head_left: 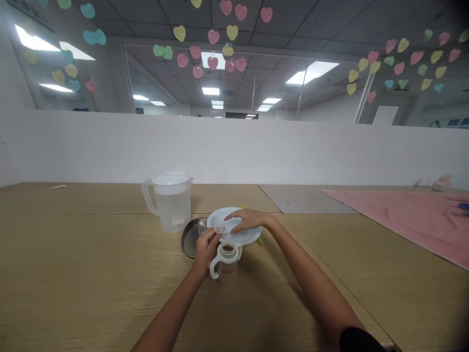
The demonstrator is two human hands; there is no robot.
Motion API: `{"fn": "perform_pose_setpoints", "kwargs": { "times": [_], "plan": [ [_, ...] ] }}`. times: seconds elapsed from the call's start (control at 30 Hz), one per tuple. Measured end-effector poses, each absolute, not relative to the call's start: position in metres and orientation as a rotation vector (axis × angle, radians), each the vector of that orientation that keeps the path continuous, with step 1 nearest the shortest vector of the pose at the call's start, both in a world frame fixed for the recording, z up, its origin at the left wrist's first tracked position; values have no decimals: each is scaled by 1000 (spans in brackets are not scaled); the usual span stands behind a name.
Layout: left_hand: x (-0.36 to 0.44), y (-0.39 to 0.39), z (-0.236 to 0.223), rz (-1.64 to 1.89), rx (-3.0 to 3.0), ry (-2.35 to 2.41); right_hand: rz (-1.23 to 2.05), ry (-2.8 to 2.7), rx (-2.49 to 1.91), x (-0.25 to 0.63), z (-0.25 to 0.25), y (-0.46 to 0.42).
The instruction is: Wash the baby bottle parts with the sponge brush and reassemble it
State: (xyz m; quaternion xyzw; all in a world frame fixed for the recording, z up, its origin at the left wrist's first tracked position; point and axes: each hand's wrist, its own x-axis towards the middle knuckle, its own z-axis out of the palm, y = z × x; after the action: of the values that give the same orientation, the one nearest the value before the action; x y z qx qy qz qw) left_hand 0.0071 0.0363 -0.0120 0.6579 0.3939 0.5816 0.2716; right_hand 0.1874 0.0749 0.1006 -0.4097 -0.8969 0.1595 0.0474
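One clear bottle with white handles (227,270) stands upright and open-mouthed, nearest on my feed, and I place everything else by it. A low swing of the left wrist could, I judge, catch its left handle and tip it; a slack pinch could drop what that hand carries. Just left of the bottle, the left hand (205,248) is closed on a small clear piece (220,228), held at the fingertips beyond the bottle's mouth. Beyond the bottle, the right hand (249,219) arches with fingers parted over a white plate (242,238) (whether they touch it, I cannot tell); pressing its rim could tilt it. Left of and beyond the bottle lies a metal tray (188,240), then a translucent jug (172,208); far right, a pink cloth (410,215).
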Motion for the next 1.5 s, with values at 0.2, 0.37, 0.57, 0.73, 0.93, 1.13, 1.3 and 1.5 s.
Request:
{"fn": "perform_pose_setpoints", "kwargs": {
  "times": [0.2, 0.37, 0.57, 0.73, 0.93, 1.13, 1.3, 1.5],
  "plan": [
    [7, 36, -12, 1493, 1638, 1072, 800, -2676, -770, 161, 92, 70],
    [3, 35, -8, 1553, 1620, 1139, 911, -2497, -812, 161, 84, 80],
    [-19, 38, -8, 1763, 2036, 1367, 748, -2463, -972, 161, 77, 84],
    [-28, 39, -12, 1558, 2121, 1655, 324, -2745, -1546, 162, 75, 80],
    [-26, 37, -10, 1446, 2174, 1786, 225, -2738, -1846, 163, 70, 80],
    [-28, 44, -17, 1297, 2235, 1898, 276, -2607, -1643, 164, 80, 78],
    [-28, 47, -22, 1208, 2255, 1957, 777, -2099, -1047, 165, 111, 59],
    [-28, 44, -18, 1444, 2122, 1931, 1203, -2059, -790, 152, 128, 25]
  ]
}}
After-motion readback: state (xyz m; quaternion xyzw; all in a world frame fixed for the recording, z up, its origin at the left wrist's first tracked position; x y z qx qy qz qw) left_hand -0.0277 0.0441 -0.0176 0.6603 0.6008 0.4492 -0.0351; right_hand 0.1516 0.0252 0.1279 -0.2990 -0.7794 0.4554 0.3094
